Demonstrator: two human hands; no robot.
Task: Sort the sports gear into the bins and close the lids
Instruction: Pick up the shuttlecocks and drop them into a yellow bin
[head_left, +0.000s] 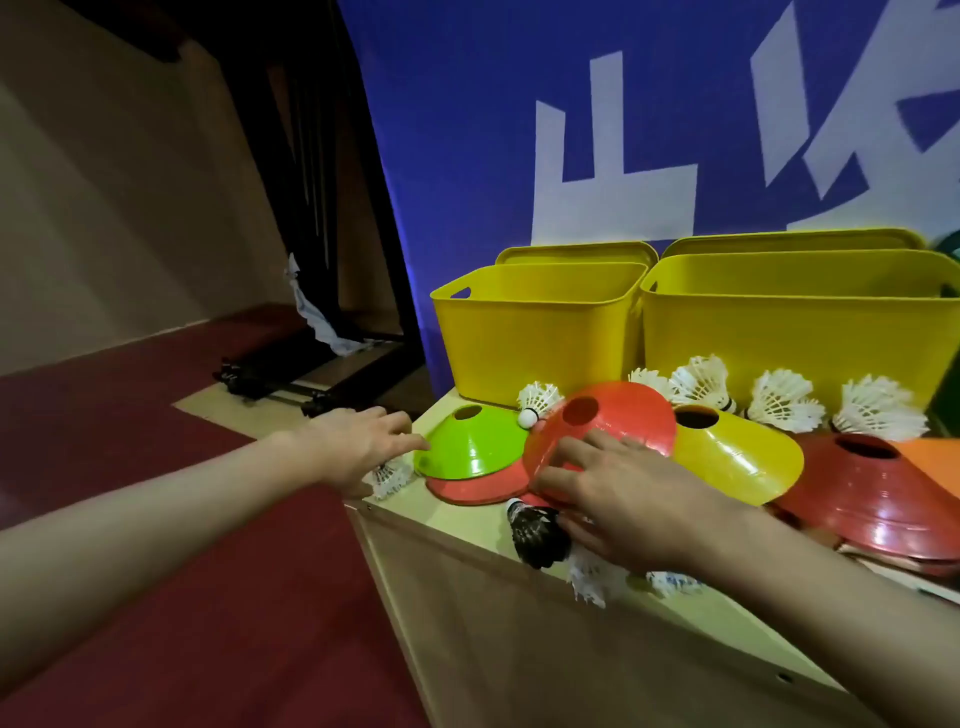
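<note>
Two open yellow bins, the left one (535, 332) and the right one (789, 322), stand at the back of a wooden box, with their lids (576, 254) upright behind them. In front lie disc cones: green (472, 447), a tilted orange-red one (623, 415), yellow (737, 462), dark red (883, 493). White shuttlecocks (784, 400) line the right bin's foot; a black one (535, 530) lies at the front edge. My right hand (623, 493) grips the tilted orange-red cone's rim. My left hand (363, 441) is spread beside the green cone, over a white shuttlecock (389, 478).
The wooden box (467, 623) drops off to a dark red floor (156, 597) on the left. A blue banner (623, 130) hangs right behind the bins. A black folded stand (291, 379) lies on the floor further back.
</note>
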